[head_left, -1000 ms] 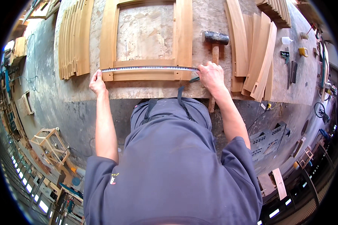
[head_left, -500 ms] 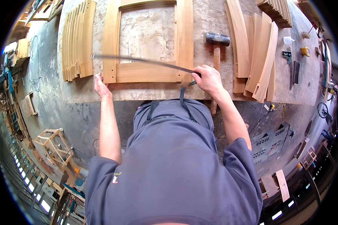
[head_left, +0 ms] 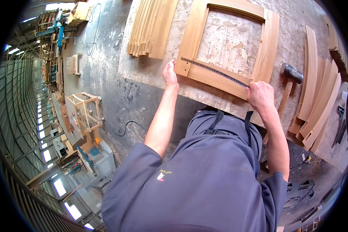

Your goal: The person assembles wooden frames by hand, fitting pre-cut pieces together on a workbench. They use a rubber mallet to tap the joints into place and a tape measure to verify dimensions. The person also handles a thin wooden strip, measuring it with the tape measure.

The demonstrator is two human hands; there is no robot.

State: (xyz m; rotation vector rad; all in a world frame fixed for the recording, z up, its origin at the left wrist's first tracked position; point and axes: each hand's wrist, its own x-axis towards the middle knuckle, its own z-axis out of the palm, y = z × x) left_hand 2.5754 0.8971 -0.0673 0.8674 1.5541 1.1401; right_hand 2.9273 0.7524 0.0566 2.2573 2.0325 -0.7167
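Note:
A pale wooden frame lies on the bench in front of me. Across its near rail runs a long, thin steel ruler with fine marks along it. My right hand is closed around the ruler's right end, over the near right corner of the frame. Fingers extended, my left hand is at the frame's near left corner, beside the ruler's other end; whether it touches the wood I cannot tell. To the right of the frame is a mallet with a black head and wooden handle.
Slotted wooden slats are lined up on the left of the bench. Curved wooden pieces lie at the right. A small wooden frame stand and a dark cable are on the floor to the left.
The ruler, earlier tilted above the frame, now lies along its near rail. My view has turned, so bench and frame appear shifted right and rotated. My right hand still grips the ruler.

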